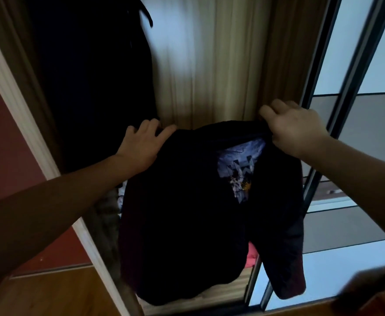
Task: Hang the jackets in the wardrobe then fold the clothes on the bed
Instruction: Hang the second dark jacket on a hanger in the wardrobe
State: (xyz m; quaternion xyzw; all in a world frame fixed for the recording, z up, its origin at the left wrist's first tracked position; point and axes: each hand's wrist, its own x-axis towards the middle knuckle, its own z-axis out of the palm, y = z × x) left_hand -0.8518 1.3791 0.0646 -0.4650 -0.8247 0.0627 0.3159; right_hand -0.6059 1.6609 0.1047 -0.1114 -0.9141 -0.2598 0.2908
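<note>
My right hand (294,128) grips collar of limp dark jacket (187,213), left hand (141,144) flat on its shoulder, wood-grain wardrobe (209,65) gap behind jacket, sliding door (323,92) edge right of it

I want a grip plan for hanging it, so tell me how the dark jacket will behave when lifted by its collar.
The dark jacket is probably floppy: gripped at the collar by the right hand, its body and sleeve hang limp. It likely has some weight, given its patterned lining. The left hand on its shoulder suggests one grip lets it sag.
</note>
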